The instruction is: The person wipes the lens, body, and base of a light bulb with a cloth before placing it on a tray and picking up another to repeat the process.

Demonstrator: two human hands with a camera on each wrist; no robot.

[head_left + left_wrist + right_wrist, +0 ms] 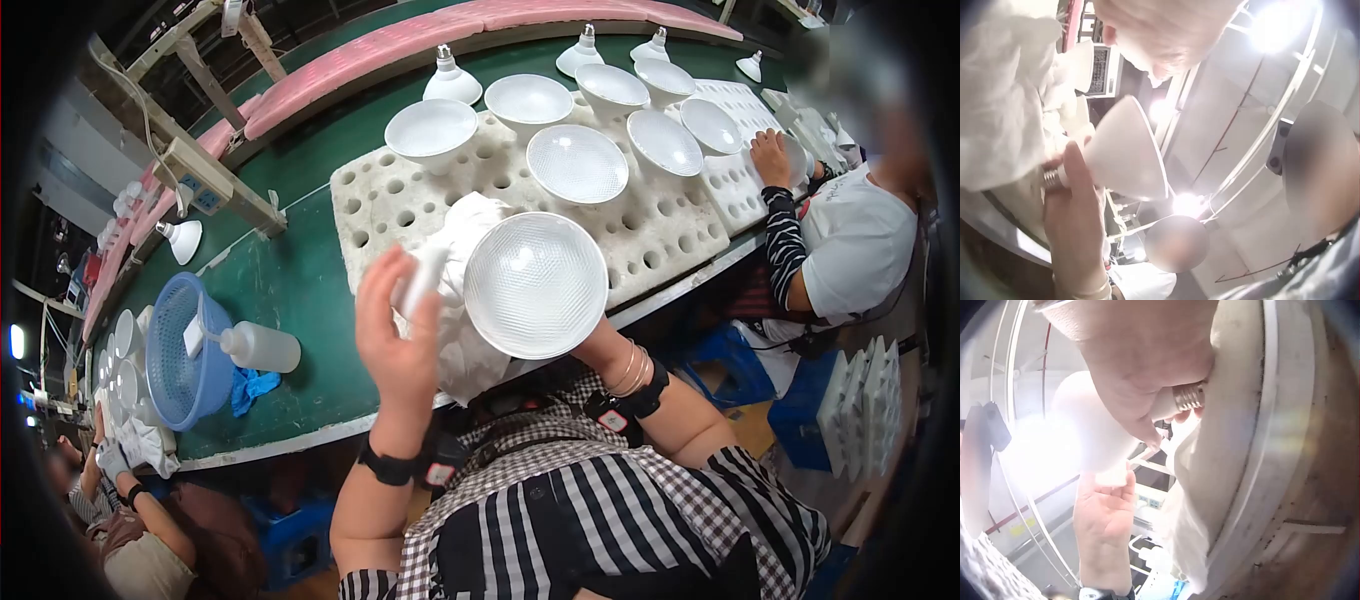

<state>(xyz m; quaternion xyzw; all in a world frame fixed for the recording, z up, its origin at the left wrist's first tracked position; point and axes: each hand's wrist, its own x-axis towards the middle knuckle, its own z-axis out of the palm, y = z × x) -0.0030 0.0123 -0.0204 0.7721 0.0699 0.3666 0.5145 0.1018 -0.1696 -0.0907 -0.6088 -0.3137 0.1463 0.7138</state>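
A white reflector bulb (pixel 536 285) is held over the foam tray's front edge, its round textured lens turned up in the head view. My right hand (pixel 598 345) grips it from below by the neck; the right wrist view shows that hand (pixel 1147 356) around the neck near the metal screw base (pixel 1189 397). Left of the lens, my left hand (pixel 395 330) pinches a small white piece (pixel 426 280) between thumb and fingers, slightly blurred. In the right wrist view the piece (pixel 1112 477) is close to the bulb's side; contact cannot be told. A white cloth (pixel 465 350) lies behind the left hand.
The holed foam tray (pixel 385 215) carries several reflector bulbs. Leftward on the green table (pixel 310 300) are a blue basket (pixel 187 350), a white bottle (pixel 265 347) and a blue cloth (pixel 252 388). People work at both sides; stacked white trays (pixel 865 410) stand at the right.
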